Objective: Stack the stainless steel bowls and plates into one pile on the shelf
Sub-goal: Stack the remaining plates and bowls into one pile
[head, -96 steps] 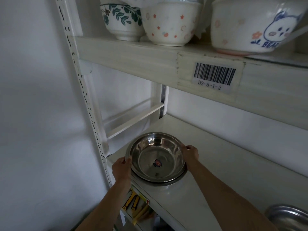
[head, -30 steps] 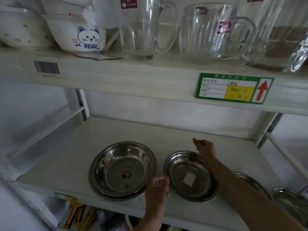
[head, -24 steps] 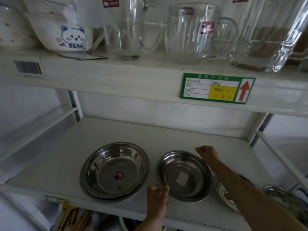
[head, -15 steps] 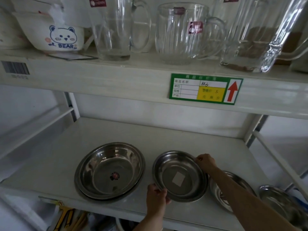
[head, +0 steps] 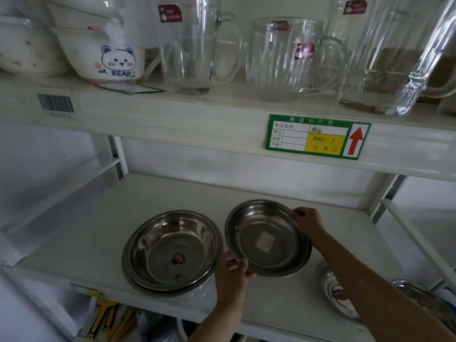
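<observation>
Shelf (head: 103, 233) bare left of stacked bowls (head: 170, 250)

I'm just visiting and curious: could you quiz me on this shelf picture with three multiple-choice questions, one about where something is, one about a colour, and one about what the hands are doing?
1. Where is the steel pile relative to the steel plate with the white sticker?
A. to its left
B. to its right
C. on the shelf above

2. What colour is the arrow on the green price tag?
A. blue
B. red
C. black

3. How is the plate held?
A. by no hand
B. by one hand
C. by both hands at opposite rims

Answers: 1 A, the pile sits left of it on the lower shelf. 2 B, the arrow is red. 3 C, the left hand grips the near rim and the right hand the far rim.
</observation>
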A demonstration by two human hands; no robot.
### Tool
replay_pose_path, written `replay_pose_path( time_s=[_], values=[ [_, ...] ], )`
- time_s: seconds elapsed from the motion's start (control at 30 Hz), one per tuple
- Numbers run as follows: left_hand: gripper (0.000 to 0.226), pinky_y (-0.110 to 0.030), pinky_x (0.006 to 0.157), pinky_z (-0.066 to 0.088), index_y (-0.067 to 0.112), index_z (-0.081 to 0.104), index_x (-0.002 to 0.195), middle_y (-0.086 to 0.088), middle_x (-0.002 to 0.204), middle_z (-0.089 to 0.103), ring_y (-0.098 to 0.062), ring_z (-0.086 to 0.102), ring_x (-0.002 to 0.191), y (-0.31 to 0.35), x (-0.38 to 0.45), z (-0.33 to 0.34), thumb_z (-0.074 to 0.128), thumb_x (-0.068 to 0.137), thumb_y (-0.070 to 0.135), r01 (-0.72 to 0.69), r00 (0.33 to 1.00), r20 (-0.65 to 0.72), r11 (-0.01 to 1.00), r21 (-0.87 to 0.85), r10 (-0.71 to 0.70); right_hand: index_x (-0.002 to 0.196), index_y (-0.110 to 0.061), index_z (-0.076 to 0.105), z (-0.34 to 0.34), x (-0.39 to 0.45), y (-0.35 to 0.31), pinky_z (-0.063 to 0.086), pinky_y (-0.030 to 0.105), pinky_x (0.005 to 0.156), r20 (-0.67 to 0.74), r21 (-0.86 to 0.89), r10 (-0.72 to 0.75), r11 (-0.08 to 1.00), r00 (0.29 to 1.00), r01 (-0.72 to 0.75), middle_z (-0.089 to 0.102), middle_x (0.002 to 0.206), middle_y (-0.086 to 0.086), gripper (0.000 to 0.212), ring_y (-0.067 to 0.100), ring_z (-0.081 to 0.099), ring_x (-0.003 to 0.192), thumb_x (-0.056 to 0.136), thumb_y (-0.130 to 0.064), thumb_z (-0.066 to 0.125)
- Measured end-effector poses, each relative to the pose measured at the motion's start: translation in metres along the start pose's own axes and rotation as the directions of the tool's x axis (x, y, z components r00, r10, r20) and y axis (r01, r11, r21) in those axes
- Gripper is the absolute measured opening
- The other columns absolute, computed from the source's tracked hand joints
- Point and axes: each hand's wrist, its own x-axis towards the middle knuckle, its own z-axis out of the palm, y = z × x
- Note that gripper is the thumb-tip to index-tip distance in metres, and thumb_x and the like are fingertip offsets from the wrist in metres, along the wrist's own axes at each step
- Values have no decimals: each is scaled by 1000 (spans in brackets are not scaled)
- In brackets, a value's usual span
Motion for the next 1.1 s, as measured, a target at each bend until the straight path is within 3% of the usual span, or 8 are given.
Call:
replay_pose_path(
  time_s=[0.2,0.3,0.43,0.63,0.77,0.93,1.03,1.1],
  values=[
    [8,-28,67,56,10,67,87,-10,78,71,-26,66,81,45,7,-36,61,90,7,-147,989,-5,989,-12,147,85,-18,77,40,-2,-53,53,32,68,5,140,-54,989,999,53,74,77,4,23,23,69,75,82,-39,68],
    [7,-22,62,57,12,65,87,-6,76,69,-21,66,76,62,13,-62,62,89,6,-180,979,-97,983,-23,177,84,-19,76,70,-11,-75,54,34,70,42,178,-72,982,997,63,74,76,4,23,22,68,74,82,-40,67],
    [18,-25,58,56,16,66,87,-5,80,68,-18,66,74,74,27,-100,60,89,-1,-235,933,-260,969,77,248,86,-16,77,111,-26,-93,48,29,65,102,194,-80,979,992,59,74,78,6,23,22,67,75,83,-36,67],
    [11,-20,55,58,15,69,94,-8,83,72,-21,71,75,72,44,-153,61,91,9,-178,881,-384,945,275,278,86,-11,77,164,-46,-99,50,32,70,192,135,-107,987,975,82,74,79,10,24,27,69,81,86,-31,63],
    [29,-36,51,53,22,64,62,-8,60,66,-18,58,48,68,48,-174,60,89,11,-117,837,-418,863,492,352,89,-9,78,185,-57,-96,51,33,73,215,39,-147,989,965,142,75,85,13,24,29,69,85,88,-25,59],
    [36,-20,52,37,33,51,59,9,58,56,-8,52,55,73,44,-180,60,88,14,-69,816,-400,759,647,416,96,-16,76,198,-65,-92,51,32,75,168,-51,-196,977,966,207,74,96,9,22,28,68,91,87,-25,58],
    [41,-21,51,36,36,46,56,3,57,56,-13,49,54,74,47,-183,61,88,14,-61,819,-384,730,681,426,98,-20,71,202,-67,-90,53,34,77,147,-94,-221,967,964,236,70,99,8,19,28,66,92,86,-28,59],
    [36,-19,50,37,33,51,59,2,59,59,-8,51,53,73,52,-187,62,88,15,-43,828,-373,711,702,419,96,-17,69,204,-68,-89,51,33,76,129,-128,-236,959,963,252,69,99,8,16,28,65,91,86,-25,59]
  ],
)
